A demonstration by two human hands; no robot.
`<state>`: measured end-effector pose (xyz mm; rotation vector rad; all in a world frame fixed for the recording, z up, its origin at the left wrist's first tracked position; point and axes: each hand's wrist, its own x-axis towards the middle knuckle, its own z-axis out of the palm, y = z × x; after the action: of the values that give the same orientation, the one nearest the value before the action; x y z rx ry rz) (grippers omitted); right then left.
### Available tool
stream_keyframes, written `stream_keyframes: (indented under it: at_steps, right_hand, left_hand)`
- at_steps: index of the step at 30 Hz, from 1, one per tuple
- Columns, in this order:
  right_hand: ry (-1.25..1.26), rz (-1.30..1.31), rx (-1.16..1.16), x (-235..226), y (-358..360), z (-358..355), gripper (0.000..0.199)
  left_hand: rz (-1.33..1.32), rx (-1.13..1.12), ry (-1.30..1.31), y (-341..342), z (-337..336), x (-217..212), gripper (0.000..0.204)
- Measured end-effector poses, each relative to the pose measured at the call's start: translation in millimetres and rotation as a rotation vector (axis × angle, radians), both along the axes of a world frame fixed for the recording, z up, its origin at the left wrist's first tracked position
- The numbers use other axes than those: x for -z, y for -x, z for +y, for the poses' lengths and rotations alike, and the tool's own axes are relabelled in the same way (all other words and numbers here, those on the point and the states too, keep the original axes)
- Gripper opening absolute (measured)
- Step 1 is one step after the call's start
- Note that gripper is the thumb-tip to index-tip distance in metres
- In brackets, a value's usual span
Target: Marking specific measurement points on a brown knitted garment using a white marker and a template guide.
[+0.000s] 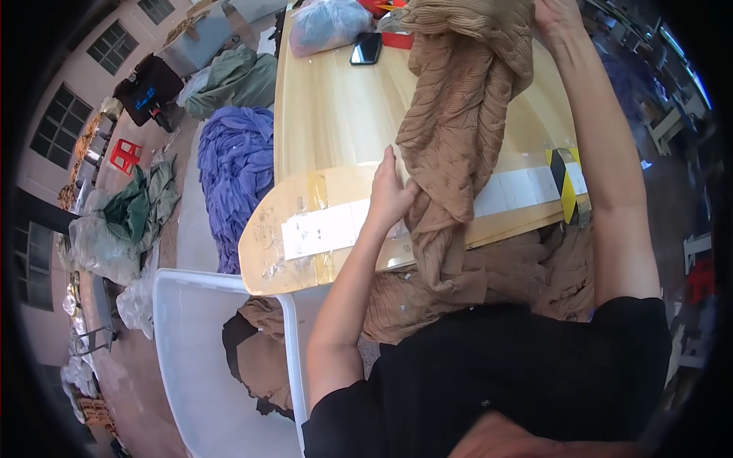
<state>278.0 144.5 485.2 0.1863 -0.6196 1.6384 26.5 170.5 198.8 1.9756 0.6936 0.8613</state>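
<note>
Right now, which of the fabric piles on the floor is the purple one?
The ribbed purple pile, lying against the wooden table's left edge. The grey-green heap lies farther up, and the dark green one farther left.

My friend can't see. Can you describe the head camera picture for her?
A person holds up a tan knitted garment over a pale wooden table, right hand gripping its top, left hand pinching lower down. A white bin stands below.

Wooden table [328,114], phone [366,48], bag [327,24], tan knit [458,130]

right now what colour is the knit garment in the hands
Light brown, a tan cable knit garment, clearest in the head view.
</note>
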Motion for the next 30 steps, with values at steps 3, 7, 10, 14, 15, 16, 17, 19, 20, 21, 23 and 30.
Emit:
stream_keyframes:
  at_steps: [3, 7, 10, 14, 15, 16, 17, 19, 20, 21, 23, 30]
  right_hand:
    - [-0.018, -0.406, 0.793, -12.7, 1.9, -2.2, 0.029]
    - [0.003, -0.430, 0.713, -17.8, -2.5, -6.2, 0.020]
    - [-0.045, -0.434, 0.597, 11.2, -42.1, 16.7, 0.031]
    - [-0.014, -0.334, 0.568, 5.8, -21.3, -2.8, 0.031]
    - [0.014, -0.334, 0.602, 7.2, -22.5, -1.3, 0.031]
    - [0.047, -0.333, 0.635, 10.3, -25.4, 1.1, 0.032]
    - [0.067, -0.337, 0.634, 10.4, -25.1, 4.3, 0.031]
    - [0.094, -0.334, 0.610, 15.4, -26.7, 6.5, 0.031]
    - [0.113, -0.344, 0.582, 14.7, -20.7, 7.3, 0.033]
    - [0.112, -0.339, 0.574, 17.6, -15.3, 13.2, 0.033]
    - [0.025, -0.313, 0.478, 23.8, -3.4, 22.3, 0.034]
    - [-0.037, -0.250, 0.357, 28.5, -19.1, 9.7, 0.030]
  left_hand:
    - [-0.030, 0.147, 0.303, -16.3, 2.4, -19.3, 0.072]
    - [-0.211, 0.350, 0.574, -29.9, 14.7, -11.4, 0.069]
    - [-0.213, 0.547, 0.796, -45.8, 12.4, -8.6, 0.063]
    - [-0.156, 0.481, 0.618, -45.7, -11.8, -12.7, 0.042]
    - [-0.203, 0.517, 0.718, -38.8, -12.6, -6.7, 0.041]
    - [-0.173, 0.523, 0.763, -35.7, -9.4, -0.9, 0.044]
    - [-0.165, 0.514, 0.761, -34.1, -9.1, -5.2, 0.044]
    - [-0.200, 0.419, 0.714, -40.5, -6.7, -12.4, 0.061]
    - [-0.191, 0.309, 0.581, -44.5, 1.9, -6.7, 0.076]
    - [-0.296, 0.309, 0.535, -49.5, 15.8, -3.5, 0.080]
    - [-0.483, 0.432, 0.599, -58.0, 31.6, -8.2, 0.079]
    - [-0.132, 0.202, 0.245, -42.0, 6.8, -37.9, 0.025]
